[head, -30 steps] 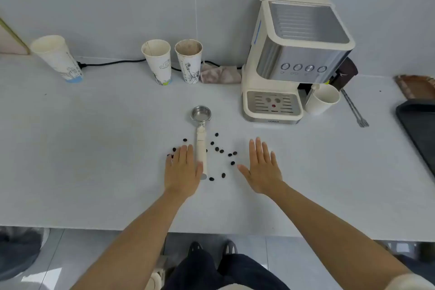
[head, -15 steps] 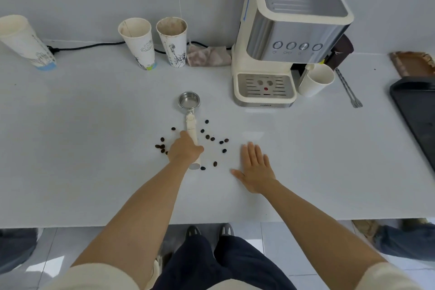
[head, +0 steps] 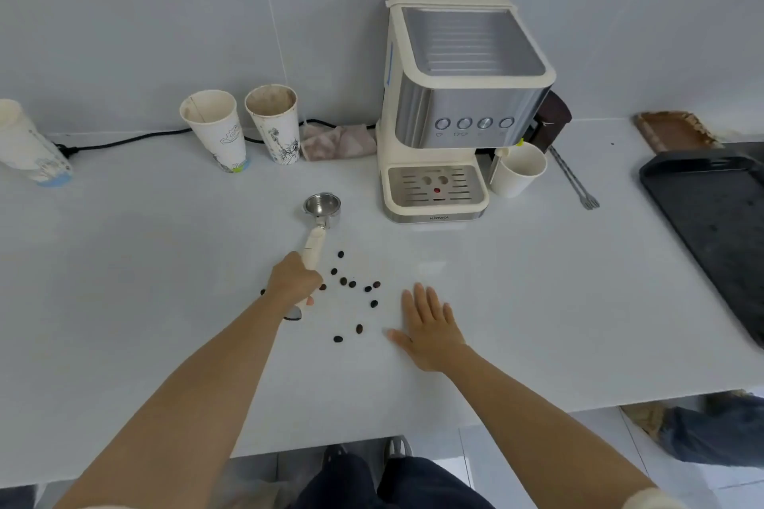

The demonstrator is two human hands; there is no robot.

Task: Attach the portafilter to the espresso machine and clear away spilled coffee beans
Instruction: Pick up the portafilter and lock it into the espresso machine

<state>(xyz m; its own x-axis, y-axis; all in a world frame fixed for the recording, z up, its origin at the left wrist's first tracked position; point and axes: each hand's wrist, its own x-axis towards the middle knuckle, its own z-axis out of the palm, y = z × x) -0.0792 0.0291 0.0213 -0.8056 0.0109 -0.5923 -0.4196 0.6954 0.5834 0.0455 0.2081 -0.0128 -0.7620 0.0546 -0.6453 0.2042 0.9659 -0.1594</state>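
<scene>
On the counter, left hand [head: 294,281] grips the portafilter [head: 316,233] handle — right hand [head: 430,326] flat, empty.
Next, likely: lift it to the machine [head: 454,112] — beans [head: 351,293] wait.

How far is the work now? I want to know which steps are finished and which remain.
Nothing is finished yet. In hand: the left hand grips the portafilter handle on the table. The right hand rests flat, open. Left: attaching it to the espresso machine and clearing the coffee beans scattered between the hands.
</scene>
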